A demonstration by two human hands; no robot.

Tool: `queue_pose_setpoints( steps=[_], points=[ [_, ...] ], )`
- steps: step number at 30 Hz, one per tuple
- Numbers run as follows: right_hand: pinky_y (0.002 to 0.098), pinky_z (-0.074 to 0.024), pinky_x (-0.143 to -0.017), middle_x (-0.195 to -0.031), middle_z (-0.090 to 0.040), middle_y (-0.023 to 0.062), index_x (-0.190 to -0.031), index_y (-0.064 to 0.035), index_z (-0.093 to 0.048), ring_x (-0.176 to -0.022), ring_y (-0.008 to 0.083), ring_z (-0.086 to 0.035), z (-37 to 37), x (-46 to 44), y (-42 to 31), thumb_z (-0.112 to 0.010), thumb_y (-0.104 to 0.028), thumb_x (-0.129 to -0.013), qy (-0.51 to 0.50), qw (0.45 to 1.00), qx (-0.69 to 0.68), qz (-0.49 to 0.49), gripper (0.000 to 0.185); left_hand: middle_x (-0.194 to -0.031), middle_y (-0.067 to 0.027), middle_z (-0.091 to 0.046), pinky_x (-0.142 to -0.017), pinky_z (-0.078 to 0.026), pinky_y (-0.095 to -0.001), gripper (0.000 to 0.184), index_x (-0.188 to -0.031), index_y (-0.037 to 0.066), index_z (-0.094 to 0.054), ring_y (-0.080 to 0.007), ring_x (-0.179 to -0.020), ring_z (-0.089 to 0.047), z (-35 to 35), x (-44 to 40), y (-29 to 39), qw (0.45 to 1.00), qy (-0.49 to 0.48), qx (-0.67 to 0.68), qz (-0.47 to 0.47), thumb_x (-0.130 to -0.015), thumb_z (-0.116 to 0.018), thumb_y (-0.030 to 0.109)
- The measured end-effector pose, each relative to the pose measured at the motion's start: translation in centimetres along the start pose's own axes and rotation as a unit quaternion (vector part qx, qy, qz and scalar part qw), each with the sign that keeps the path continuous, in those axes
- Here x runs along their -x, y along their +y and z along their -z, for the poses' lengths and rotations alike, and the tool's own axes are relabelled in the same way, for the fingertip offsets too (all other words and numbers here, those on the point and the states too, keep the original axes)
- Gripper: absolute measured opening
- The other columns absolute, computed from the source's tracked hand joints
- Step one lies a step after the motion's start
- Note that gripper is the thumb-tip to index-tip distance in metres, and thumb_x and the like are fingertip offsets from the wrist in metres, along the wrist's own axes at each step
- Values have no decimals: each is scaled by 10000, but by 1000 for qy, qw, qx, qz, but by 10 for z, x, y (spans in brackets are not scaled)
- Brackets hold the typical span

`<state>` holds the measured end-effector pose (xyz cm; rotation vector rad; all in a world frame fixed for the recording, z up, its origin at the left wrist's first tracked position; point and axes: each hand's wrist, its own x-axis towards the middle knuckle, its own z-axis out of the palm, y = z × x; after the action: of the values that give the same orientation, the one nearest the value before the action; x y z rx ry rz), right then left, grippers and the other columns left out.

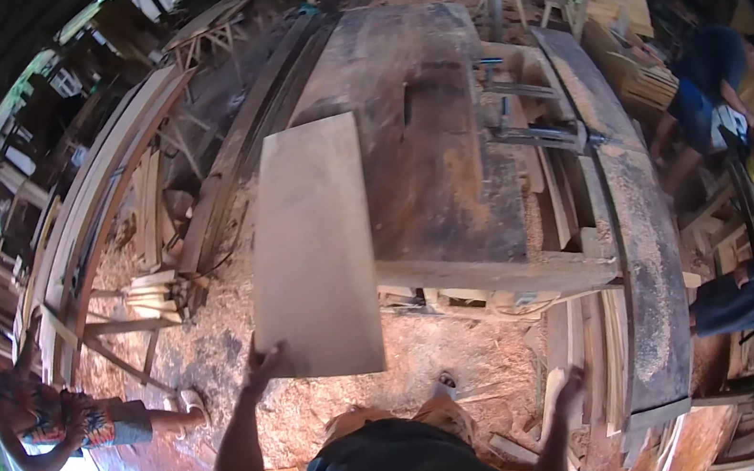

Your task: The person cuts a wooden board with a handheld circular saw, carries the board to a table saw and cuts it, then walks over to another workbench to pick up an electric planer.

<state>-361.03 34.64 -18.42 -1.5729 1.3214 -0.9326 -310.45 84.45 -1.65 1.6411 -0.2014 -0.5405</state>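
A wide, pale wooden panel (314,254) stands out in front of me, its far end over the near left part of the dark workbench (434,160). My left hand (267,362) grips the panel at its lower left corner, with the fingers partly hidden by the wood. My right hand (569,390) is away from the panel, low on the right, near the long boards (594,359) beside the bench. Its fingers look small and blurred, so whether they hold anything is unclear.
Long planks (103,206) rest on supports at the left, near a person (65,419). A sawdust-covered beam (631,229) runs along the right. Two people (708,88) are beyond it, one with a power tool (730,126). Clamps (536,134) lie on the bench's right side.
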Motion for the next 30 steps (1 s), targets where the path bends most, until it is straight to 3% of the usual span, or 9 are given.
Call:
queue_pose_setpoints(
  steps=[2, 4, 8, 10, 11, 15, 16, 25, 30],
  points=[
    [304, -480, -747, -1046, -628, 78, -1391, -93, -438, -920, 169, -595, -103, 40, -82, -501, -279, -973, -189, 981, -36, 14, 462, -1351, -183, -485, -999, -457, -409, 930, -1528, 156, 44, -260, -1237, -497, 2, 4, 0, 996, -49, 64, -23, -891, -621, 21],
    [289, -488, -767, -1129, -624, 88, -1463, -131, -359, -1001, 170, -598, -183, 79, -194, -541, -316, -956, -410, 907, -55, -72, 570, -1435, -199, -370, -1013, -450, -429, 1071, -1527, 173, 57, -272, -1270, -458, 2, 4, 6, 986, -130, 46, -98, -802, -693, -71],
    [377, -504, -863, -1350, -506, 176, -1514, -168, -230, -1179, 264, -539, -286, 133, -278, -576, -414, -930, -510, 852, -35, -109, 722, -1475, -203, -294, -1029, -440, -436, 1189, -1527, 172, 48, -272, -1296, -420, -9, 27, 36, 988, -138, 45, -60, -706, -769, -96],
    [397, -478, -933, -1340, -512, 174, -1511, -124, -223, -1206, 275, -517, -287, 157, -313, -592, -409, -921, -486, 870, -50, -58, 752, -1484, -206, -274, -1041, -432, -422, 1251, -1524, 137, 51, -276, -1301, -410, -8, 31, 35, 973, -181, 124, -75, -662, -841, -26],
    [372, -422, -1009, -1343, -508, 177, -1484, -53, -273, -1238, 256, -492, -274, 168, -335, -598, -388, -918, -466, 866, -91, -156, 733, -1479, -215, -286, -1040, -433, -406, 1295, -1517, 96, 55, -278, -1299, -415, -2, 33, 22, 981, -156, 68, -92, -625, -882, 51],
    [357, -393, -1039, -1368, -494, 187, -1449, 3, -328, -1243, 266, -496, -239, 223, -273, -573, -350, -938, -413, 903, -117, -22, 668, -1444, -260, -337, -1068, -392, -395, 1405, -1481, -24, 78, -296, -1330, -398, 25, 75, 9, 969, -142, -204, -8, -554, -946, 234],
    [362, -411, -1022, -1364, -501, 196, -1439, 9, -342, -1220, 283, -521, -222, 257, -260, -563, -341, -944, -374, 924, -81, 6, 645, -1416, -263, -372, -1072, -388, -422, 1393, -1476, -20, 86, -298, -1310, -430, 40, 101, -10, 945, -144, -281, -87, -573, -938, 257],
    [364, -376, -1047, -1358, -504, 222, -1416, 48, -372, -1270, 287, -474, -211, 310, -282, -457, -375, -986, -270, 956, -111, -24, 610, -1353, -255, -473, -1020, -434, -439, 1357, -1497, 36, 75, -344, -1237, -513, 62, 87, 13, 936, -242, -194, -165, -606, -922, 270],
    [321, -444, -967, -1281, -567, 150, -1411, 13, -411, -1150, 208, -542, -234, 289, -289, -446, -299, -1013, -249, 957, -139, -51, 508, -1393, -249, -439, -1025, -431, -384, 1362, -1504, 48, 78, -307, -1262, -492, 53, 51, 29, 946, -245, -200, -74, -599, -924, 225]
  ],
)
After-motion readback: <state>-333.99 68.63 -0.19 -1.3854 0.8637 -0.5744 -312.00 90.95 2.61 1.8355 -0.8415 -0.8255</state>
